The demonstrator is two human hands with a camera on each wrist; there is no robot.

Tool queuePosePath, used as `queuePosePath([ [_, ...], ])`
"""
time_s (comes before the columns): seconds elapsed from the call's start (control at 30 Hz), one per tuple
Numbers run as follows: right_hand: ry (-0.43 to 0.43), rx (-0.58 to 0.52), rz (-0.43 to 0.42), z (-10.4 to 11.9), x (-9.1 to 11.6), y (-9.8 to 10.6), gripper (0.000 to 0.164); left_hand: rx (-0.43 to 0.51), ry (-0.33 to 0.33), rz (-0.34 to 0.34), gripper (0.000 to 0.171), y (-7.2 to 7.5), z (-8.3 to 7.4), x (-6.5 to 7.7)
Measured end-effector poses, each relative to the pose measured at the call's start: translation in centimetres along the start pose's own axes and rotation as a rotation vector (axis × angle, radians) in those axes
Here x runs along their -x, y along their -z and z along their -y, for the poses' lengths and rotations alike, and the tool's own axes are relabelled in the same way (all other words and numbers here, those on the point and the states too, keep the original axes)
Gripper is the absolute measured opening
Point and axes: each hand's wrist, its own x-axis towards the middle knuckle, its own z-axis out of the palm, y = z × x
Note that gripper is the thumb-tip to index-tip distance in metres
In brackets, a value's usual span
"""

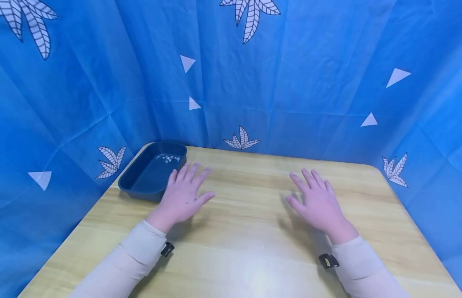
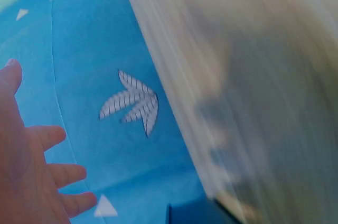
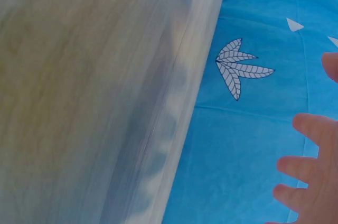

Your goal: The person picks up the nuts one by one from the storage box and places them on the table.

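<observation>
My left hand (image 1: 181,198) hovers palm down over the table, fingers spread and holding nothing. In the head view its fingertips overlap the right edge of a dark blue rectangular tray (image 1: 145,178). Several small shiny clear pieces (image 1: 171,159) lie in the tray's far right corner; their kind is too small to make out. Farther right, my right hand (image 1: 320,205) is also held above the tabletop with its fingers spread, and nothing is in it. Both wrist views show the spread fingers, with the hands' shadows on the wood.
The light wooden table (image 1: 245,231) has rounded far corners. Blue curtains (image 1: 275,82) with white leaf and triangle prints hang along its back and both sides. The tray stands at the far left, close to the curtain. Each sleeve carries a small black wrist device (image 1: 328,261).
</observation>
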Motion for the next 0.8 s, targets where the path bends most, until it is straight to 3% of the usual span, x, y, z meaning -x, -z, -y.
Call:
queuePosePath([
  [0.3,0.002,-0.02,-0.011,-0.3,-0.1,-0.6,0.071,0.013,0.112,0.009,0.087,1.3,5.1,0.0],
  [0.53,-0.007,-0.035,0.006,-0.2,0.2,-0.7,0.07,-0.004,0.169,0.053,0.086,1.9,9.6,-0.4],
  [0.8,-0.004,-0.04,0.005,-0.3,0.0,-0.9,0.07,0.039,0.252,0.105,0.089,2.6,14.0,-1.0],
])
